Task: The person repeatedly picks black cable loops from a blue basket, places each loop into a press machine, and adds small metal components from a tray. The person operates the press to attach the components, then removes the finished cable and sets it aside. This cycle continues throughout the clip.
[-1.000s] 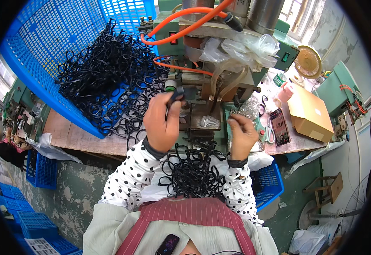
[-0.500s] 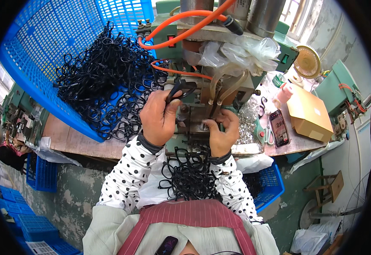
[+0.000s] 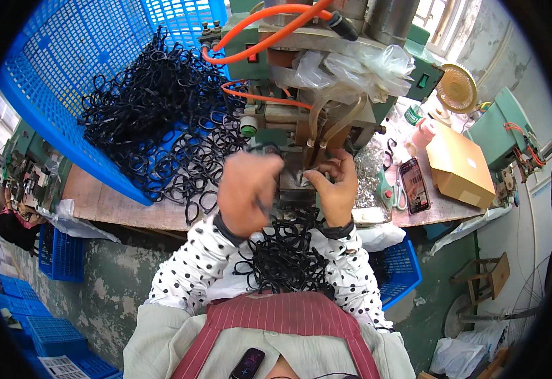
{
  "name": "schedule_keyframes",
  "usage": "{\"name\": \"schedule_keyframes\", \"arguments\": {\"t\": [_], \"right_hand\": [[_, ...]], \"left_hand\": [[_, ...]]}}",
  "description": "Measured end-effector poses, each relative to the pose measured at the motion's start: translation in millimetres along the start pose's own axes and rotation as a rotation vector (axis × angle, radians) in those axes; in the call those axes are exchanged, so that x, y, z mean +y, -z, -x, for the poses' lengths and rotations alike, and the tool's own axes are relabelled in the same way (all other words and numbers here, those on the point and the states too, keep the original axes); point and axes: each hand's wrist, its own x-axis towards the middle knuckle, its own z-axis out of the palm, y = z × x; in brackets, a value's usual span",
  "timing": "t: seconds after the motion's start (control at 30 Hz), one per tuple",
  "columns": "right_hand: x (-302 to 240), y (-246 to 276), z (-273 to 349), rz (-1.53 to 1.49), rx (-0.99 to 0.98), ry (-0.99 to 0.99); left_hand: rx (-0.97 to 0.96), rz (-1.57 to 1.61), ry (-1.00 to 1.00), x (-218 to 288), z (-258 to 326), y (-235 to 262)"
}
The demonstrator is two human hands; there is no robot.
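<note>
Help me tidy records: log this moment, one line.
left hand: blurred, grip unclear | right hand: at machine | black loops: in blue basket, near apron

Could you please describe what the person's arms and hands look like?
White oversleeves with black polka dots end in dark wrist cuffs; the shirt sleeves higher up are pale grey-green. The left hand and right hand are gloveless.

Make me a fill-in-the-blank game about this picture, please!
The big basket of black loops is coloured ____.
The left hand and right hand come out of white sleeves patterned with black ____.
The phone lies beside a cardboard ____.
The wooden stool stands on the ____.

Missing words: blue; dots; box; floor.
</note>
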Motion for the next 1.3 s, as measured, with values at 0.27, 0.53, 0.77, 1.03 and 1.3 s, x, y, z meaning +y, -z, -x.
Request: {"name": "schedule_keyframes", "arguments": {"t": [0.27, 0.53, 0.77, 1.03, 1.3], "right_hand": [[17, -13, 7, -0.015, 0.187, 0.126], [82, 135, -24, 0.934, 0.307, -0.097], [87, 153, 14, 1.383, 0.03, -0.004], [94, 127, -6, 1.219, 0.198, 0.523], [113, 142, -4, 0.972, 0.297, 0.223]], "left_hand": [[-0.085, 0.149, -0.168, -1, 6, -13], [-0.343, 0.31, -0.338, -9, 39, -56], [-0.333, 0.364, -0.355, -13, 40, -58], [-0.297, 0.108, -0.212, 4, 55, -52], [-0.918, -0.356, 0.977, 25, 241, 19]]}}
